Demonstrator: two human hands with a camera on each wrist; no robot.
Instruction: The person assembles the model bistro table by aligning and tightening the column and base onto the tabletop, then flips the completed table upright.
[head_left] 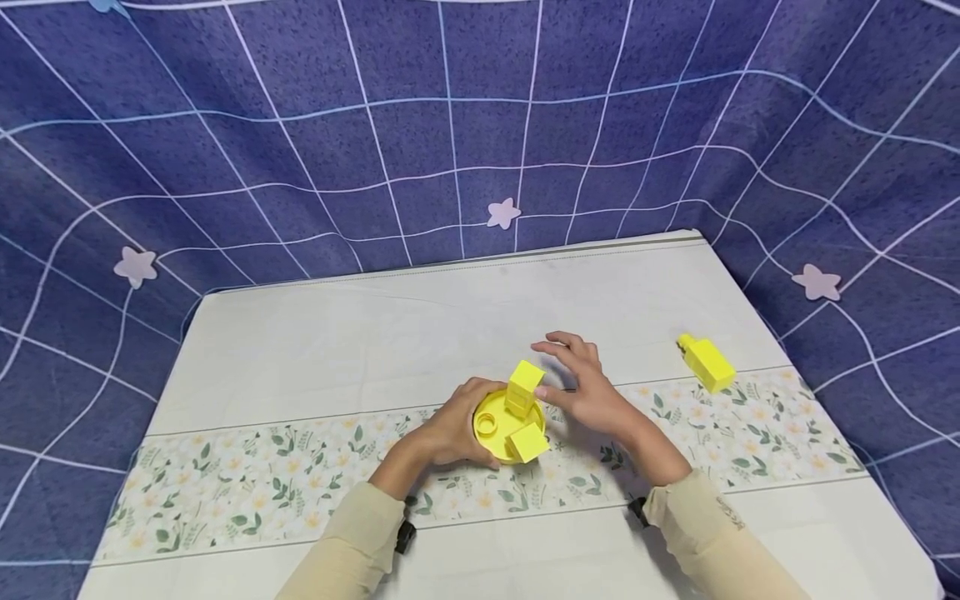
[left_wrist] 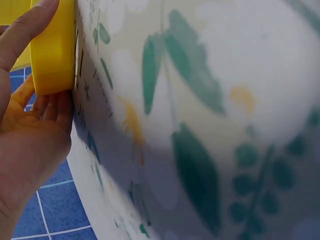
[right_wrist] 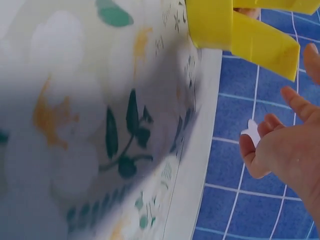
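Observation:
My left hand grips a round yellow base from its left side, fingers behind it and thumb in front. Two square yellow blocks stick up from this base: a taller back block and a tilted front block. A round ring-shaped socket shows on the base's left part. To the right is my right hand, fingers spread, its thumb tip close to the back block; in the right wrist view, a gap lies between the fingers and a yellow block.
Farther right on the table lies a loose yellow block with a narrow round neck. The white table bears a floral strip. Blue curtains with stars hang at the back and sides.

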